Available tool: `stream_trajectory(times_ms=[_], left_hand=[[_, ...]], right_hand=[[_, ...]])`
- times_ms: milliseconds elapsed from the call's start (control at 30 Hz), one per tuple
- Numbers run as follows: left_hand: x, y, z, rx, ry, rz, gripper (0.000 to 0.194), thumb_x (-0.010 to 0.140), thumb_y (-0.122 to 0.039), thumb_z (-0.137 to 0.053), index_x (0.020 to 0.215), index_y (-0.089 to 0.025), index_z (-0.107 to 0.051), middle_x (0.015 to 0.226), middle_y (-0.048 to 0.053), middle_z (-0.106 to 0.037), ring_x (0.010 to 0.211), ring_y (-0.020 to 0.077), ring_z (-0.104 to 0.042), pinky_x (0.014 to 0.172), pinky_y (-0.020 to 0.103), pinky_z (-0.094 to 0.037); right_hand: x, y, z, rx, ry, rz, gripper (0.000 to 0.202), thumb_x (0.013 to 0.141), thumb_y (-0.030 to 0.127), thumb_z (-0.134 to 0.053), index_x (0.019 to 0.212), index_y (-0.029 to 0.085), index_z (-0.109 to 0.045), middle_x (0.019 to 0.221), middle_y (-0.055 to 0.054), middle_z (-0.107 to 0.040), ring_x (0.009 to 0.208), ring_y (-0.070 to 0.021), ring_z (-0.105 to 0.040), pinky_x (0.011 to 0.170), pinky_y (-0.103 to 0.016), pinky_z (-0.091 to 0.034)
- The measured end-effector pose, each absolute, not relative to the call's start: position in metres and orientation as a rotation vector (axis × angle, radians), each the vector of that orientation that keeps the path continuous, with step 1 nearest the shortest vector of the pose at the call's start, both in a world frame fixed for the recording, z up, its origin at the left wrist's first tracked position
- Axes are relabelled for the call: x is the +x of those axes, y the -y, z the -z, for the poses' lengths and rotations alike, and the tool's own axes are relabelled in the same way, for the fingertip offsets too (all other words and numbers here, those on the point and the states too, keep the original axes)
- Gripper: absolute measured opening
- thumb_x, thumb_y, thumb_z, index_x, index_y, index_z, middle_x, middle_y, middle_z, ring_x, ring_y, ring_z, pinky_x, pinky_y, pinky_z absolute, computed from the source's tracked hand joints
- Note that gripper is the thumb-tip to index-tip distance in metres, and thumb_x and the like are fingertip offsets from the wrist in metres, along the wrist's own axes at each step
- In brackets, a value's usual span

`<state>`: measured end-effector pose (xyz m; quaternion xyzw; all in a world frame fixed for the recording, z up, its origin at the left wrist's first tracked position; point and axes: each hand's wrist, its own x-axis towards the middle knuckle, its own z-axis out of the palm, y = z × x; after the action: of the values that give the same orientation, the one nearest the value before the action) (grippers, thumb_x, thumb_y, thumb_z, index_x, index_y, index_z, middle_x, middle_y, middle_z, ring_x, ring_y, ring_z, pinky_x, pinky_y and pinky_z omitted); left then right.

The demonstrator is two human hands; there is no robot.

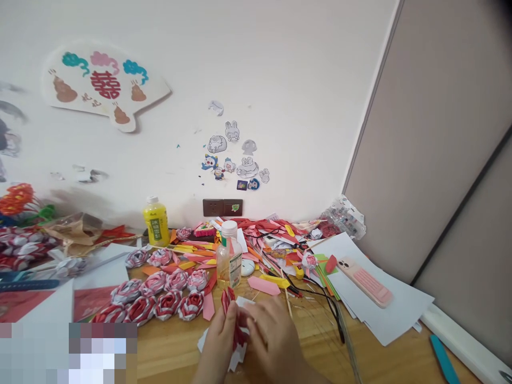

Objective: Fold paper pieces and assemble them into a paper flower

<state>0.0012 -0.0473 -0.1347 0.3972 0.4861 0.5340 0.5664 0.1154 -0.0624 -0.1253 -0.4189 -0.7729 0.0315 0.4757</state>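
Low in the middle of the view, both my hands are closed around a red and white folded paper flower (228,298). My left hand (219,337) pinches it from the left side, thumb upward. From the right, my right hand (276,332) grips at its folds, and its fingers partly hide the flower. Beneath my hands lie several white paper strips (237,362). Just to the left, finished paper roses (167,304) in red, pink and white sit in rows. A clear bottle (229,261) with a white cap stands right behind the flower.
Coloured paper strips (200,250) heap along the wall. A yellow bottle (156,221) stands at back left. To the right, a pink phone (366,281) lies on white sheets (384,325), near black cables (340,314). A teal strip-like object (444,358) is at the lower right.
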Motion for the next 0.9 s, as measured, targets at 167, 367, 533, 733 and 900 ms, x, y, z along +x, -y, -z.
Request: stream_trajectory(times_ms=[167, 367, 533, 733, 900], left_hand=[[0.009, 0.055, 0.136, 1.085, -0.914, -0.927, 0.052, 0.057, -0.073, -0.048, 0.054, -0.022, -0.040, 0.033, -0.012, -0.033, 0.022, 0.0030, -0.021, 0.025, 0.017, -0.016], [0.009, 0.062, 0.137, 1.133, -0.977, -0.777, 0.056, 0.054, -0.073, -0.049, 0.066, -0.019, -0.049, 0.040, -0.010, -0.035, 0.031, 0.0028, -0.018, 0.030, 0.018, -0.011], [0.008, 0.062, 0.133, 1.093, -0.972, -0.782, 0.053, 0.062, -0.071, -0.044, 0.072, -0.020, -0.050, 0.043, -0.008, -0.041, 0.031, 0.0041, -0.025, 0.031, 0.018, -0.012], [0.007, 0.049, 0.142, 1.198, -0.975, -0.888, 0.051, 0.062, -0.070, -0.046, 0.060, -0.019, -0.047, 0.039, -0.011, -0.033, 0.029, 0.0023, -0.016, 0.029, 0.016, -0.012], [0.005, 0.048, 0.141, 1.514, -1.071, -0.931, 0.050, 0.073, -0.064, -0.037, 0.067, -0.018, -0.058, 0.046, -0.004, -0.047, 0.041, 0.0102, -0.042, 0.039, 0.020, -0.037]], right_hand=[[0.133, 0.050, 0.118, -1.014, 1.752, -1.008, 0.037, 0.084, 0.045, -0.041, 0.085, 0.014, -0.063, 0.059, 0.002, -0.045, 0.051, -0.0091, -0.040, 0.047, -0.020, -0.034], [0.138, 0.045, 0.122, -0.890, 1.433, -1.495, 0.045, 0.073, 0.052, -0.056, 0.091, 0.012, -0.061, 0.058, 0.004, -0.043, 0.043, -0.0034, -0.033, 0.042, -0.017, -0.025], [0.137, 0.044, 0.121, -0.907, 1.318, -1.516, 0.040, 0.071, 0.052, -0.058, 0.067, 0.013, -0.053, 0.050, 0.007, -0.039, 0.041, -0.0035, -0.033, 0.041, -0.018, -0.025], [0.134, 0.043, 0.124, -0.933, 1.269, -1.462, 0.041, 0.070, 0.054, -0.056, 0.070, 0.014, -0.048, 0.052, 0.007, -0.040, 0.040, -0.0033, -0.033, 0.040, -0.017, -0.027], [0.134, 0.041, 0.126, -0.943, 1.261, -1.448, 0.041, 0.069, 0.054, -0.057, 0.068, 0.015, -0.047, 0.050, 0.007, -0.040, 0.040, -0.0039, -0.033, 0.040, -0.018, -0.028]])
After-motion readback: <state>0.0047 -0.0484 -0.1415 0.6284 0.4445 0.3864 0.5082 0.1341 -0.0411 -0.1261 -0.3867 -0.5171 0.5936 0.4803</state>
